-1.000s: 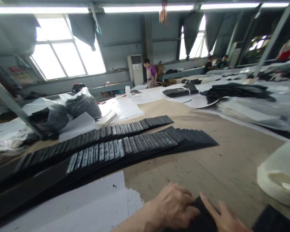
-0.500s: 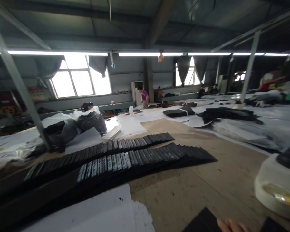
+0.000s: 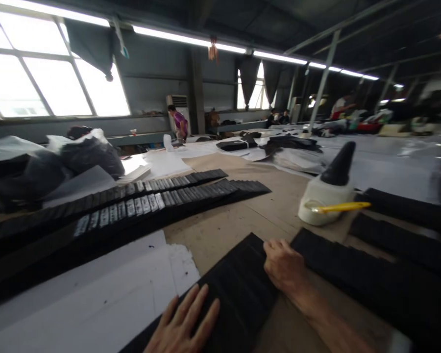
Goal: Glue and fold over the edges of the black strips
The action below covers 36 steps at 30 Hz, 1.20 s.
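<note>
Black flat pieces (image 3: 238, 284), overlapping in a row, lie in front of me and run toward the lower left. My left hand (image 3: 185, 318) rests flat on them with its fingers spread. At their right edge, near the far corner, my right hand (image 3: 283, 264) is closed with curled fingers on the black piece; the fingertips are partly hidden. Beyond my right hand stands a white plastic container (image 3: 310, 196) with a black cone-shaped top (image 3: 340, 164). A brush with a yellow handle (image 3: 345, 207) lies across an opening in its side.
Two long rows of overlapping black pieces (image 3: 183, 197) lie left of centre, some with a shiny surface. More black stacks (image 3: 353, 260) lie at right. White paper (image 3: 110, 289) covers the near left. Filled plastic bags (image 3: 84, 154) stand at far left. A person (image 3: 180, 122) stands near the wall.
The view has swung right and down. My left hand has come into view on the black pieces, and more of my right hand, the container and the right-hand stacks now show.
</note>
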Tool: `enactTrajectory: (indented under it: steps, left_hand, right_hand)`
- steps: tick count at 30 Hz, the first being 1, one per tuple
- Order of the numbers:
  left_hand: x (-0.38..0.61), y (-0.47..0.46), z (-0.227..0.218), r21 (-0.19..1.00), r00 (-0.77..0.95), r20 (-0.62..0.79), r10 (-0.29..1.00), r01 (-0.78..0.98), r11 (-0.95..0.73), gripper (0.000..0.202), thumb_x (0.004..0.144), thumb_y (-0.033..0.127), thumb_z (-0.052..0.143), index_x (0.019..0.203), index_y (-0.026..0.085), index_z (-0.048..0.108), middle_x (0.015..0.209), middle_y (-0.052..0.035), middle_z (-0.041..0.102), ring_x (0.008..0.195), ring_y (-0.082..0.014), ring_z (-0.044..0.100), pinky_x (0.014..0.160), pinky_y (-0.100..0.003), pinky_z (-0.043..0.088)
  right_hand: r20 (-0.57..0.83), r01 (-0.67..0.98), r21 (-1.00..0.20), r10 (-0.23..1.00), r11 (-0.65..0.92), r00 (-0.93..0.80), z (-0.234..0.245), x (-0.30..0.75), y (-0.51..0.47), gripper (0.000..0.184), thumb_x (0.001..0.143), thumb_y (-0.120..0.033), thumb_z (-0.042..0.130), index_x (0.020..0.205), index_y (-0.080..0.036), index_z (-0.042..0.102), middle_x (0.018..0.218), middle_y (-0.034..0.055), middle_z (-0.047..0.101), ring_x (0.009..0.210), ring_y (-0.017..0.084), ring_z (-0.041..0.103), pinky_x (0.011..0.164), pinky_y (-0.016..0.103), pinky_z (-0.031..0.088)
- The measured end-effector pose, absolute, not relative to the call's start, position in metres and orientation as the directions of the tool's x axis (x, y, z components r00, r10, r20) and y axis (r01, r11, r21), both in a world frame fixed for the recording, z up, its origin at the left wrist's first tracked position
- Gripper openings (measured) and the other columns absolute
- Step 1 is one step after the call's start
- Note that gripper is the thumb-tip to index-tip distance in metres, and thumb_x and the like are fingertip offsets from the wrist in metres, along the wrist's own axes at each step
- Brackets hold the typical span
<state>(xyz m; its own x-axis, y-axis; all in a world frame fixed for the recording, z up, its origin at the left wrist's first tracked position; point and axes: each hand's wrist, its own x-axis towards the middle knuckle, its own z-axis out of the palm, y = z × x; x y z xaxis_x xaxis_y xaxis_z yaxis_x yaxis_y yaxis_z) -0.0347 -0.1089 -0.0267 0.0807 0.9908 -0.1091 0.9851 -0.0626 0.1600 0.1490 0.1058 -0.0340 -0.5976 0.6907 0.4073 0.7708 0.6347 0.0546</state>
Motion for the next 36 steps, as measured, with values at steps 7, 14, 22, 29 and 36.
enactTrajectory:
  steps: [7, 14, 22, 29, 36]
  left_hand:
    - [-0.026, -0.125, -0.012, 0.117, 0.093, 0.003, 0.996, 0.989, -0.092, 0.071, 0.082, 0.062, 0.041, 0.14, 0.032, 0.014, 0.146, -0.006, 0.017, 0.133, -0.0327, 0.024, 0.103, -0.057, 0.029]
    - [-0.025, -0.127, -0.016, 0.148, 0.063, 0.006, 0.998, 0.987, -0.063, 0.068, 0.082, 0.064, 0.036, 0.139, 0.032, 0.017, 0.148, -0.0038, 0.016, 0.136, -0.0296, 0.02, 0.107, -0.056, 0.025]
    - [-0.025, -0.123, -0.013, 0.162, 0.036, -0.006, 0.999, 0.986, -0.035, 0.07, 0.081, 0.068, 0.033, 0.139, 0.032, 0.019, 0.148, -0.0023, 0.016, 0.137, -0.0277, 0.018, 0.109, -0.053, 0.024]
    - [-0.023, -0.123, -0.011, 0.142, 0.006, -0.065, 0.998, 0.99, 0.003, 0.071, 0.079, 0.071, 0.031, 0.138, 0.032, 0.02, 0.147, -0.0029, 0.016, 0.135, -0.0291, 0.02, 0.107, -0.054, 0.025]
    - [-0.02, -0.125, -0.007, 0.107, 0.016, -0.023, 1.0, 0.994, -0.014, 0.069, 0.08, 0.068, 0.032, 0.136, 0.03, 0.026, 0.145, -0.0059, 0.02, 0.132, -0.031, 0.026, 0.104, -0.055, 0.029]
  right_hand:
    - [0.239, 0.777, -0.064, 0.766, 0.626, -0.597, -0.028, 0.179, 0.104, 0.02, 0.089, -0.03, 0.05, 0.1, -0.016, 0.058, 0.101, 0.0044, 0.059, 0.091, 0.015, 0.056, 0.08, 0.035, 0.048]
    - [0.233, 0.865, -0.301, 0.911, 0.401, -0.341, -0.029, 0.182, 0.089, 0.025, 0.088, -0.033, 0.053, 0.105, -0.015, 0.057, 0.11, 0.0072, 0.057, 0.1, 0.019, 0.055, 0.086, 0.041, 0.046]
    - [0.068, 0.666, -0.735, 0.991, 0.13, -0.118, -0.023, 0.174, 0.1, 0.027, 0.086, -0.034, 0.056, 0.104, -0.014, 0.058, 0.104, 0.0052, 0.059, 0.087, 0.016, 0.058, 0.073, 0.033, 0.05]
    - [0.123, 0.254, -0.956, 0.987, 0.145, -0.103, -0.032, 0.162, 0.084, 0.027, 0.087, -0.034, 0.054, 0.105, -0.013, 0.056, 0.099, 0.0043, 0.059, 0.081, 0.014, 0.059, 0.069, 0.031, 0.051]
    - [0.189, 0.088, -0.977, 0.979, 0.195, -0.076, -0.031, 0.163, 0.082, 0.023, 0.086, -0.033, 0.055, 0.097, -0.013, 0.058, 0.09, 0.0022, 0.06, 0.076, 0.013, 0.058, 0.067, 0.03, 0.051]
